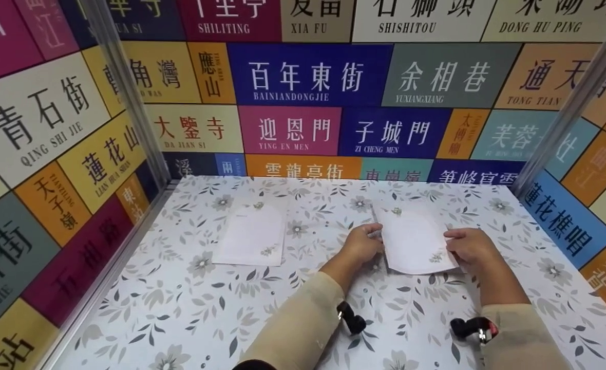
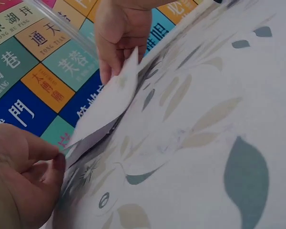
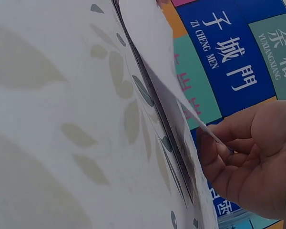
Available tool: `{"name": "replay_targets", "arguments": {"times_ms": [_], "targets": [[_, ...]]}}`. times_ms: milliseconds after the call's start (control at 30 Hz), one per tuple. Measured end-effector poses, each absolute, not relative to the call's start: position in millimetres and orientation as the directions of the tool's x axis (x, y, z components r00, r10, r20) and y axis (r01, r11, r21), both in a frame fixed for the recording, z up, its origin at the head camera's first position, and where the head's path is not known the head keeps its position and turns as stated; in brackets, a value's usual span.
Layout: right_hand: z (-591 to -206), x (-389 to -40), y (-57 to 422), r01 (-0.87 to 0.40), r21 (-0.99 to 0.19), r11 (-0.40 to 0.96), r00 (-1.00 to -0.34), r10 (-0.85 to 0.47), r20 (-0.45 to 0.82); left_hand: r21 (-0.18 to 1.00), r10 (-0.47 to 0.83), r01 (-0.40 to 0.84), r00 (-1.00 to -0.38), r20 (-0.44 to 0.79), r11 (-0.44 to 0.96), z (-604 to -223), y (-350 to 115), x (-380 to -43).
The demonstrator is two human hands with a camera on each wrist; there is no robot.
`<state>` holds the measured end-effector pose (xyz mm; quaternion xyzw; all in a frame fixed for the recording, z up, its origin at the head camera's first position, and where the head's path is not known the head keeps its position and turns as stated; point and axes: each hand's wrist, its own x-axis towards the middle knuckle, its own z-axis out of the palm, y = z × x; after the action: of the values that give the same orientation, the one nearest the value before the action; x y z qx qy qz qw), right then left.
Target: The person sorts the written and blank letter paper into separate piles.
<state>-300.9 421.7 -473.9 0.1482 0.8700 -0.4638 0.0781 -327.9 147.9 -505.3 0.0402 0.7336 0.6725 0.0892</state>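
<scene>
A white sheet of paper (image 1: 416, 236) with small printed flower sprigs at two corners lies between my hands on the right half of the table. My left hand (image 1: 360, 245) pinches its left edge. On the opposite side, my right hand (image 1: 472, 247) holds the right edge between thumb and fingers. Both wrist views show part of the sheet (image 2: 102, 107) (image 3: 150, 38) lifted and slightly bent above the tablecloth. A second sheet (image 1: 251, 237), with matching sprigs and a faint short line of text near its top, lies flat to the left, apart from both hands.
A floral cloth (image 1: 180, 313) in grey and beige covers the table. Colourful panels (image 1: 308, 74) with place names stand behind it and along both sides, with clear corner strips (image 1: 128, 92) between them. Black wrist cameras (image 1: 352, 318) sit on both forearms.
</scene>
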Motion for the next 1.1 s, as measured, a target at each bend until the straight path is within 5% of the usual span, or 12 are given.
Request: {"name": "replay_targets", "arguments": {"times_ms": [467, 867, 1100], "targets": [[-471, -297, 426, 0.261, -0.609, 0.749, -0.963, 0.162, -0.214, 0.984, 0.247, -0.085, -0.961, -0.122, 0.154, -505, 145, -326], [-464, -300, 419, 0.286, -0.686, 0.669, -0.957, 0.169, -0.235, 0.988, 0.302, -0.060, -0.948, -0.101, 0.143, -501, 132, -331], [-462, -306, 400, 0.192, -0.793, 0.578, -0.981, 0.099, -0.165, 0.987, 0.266, -0.071, -0.958, -0.107, 0.141, -497, 111, -339]]}}
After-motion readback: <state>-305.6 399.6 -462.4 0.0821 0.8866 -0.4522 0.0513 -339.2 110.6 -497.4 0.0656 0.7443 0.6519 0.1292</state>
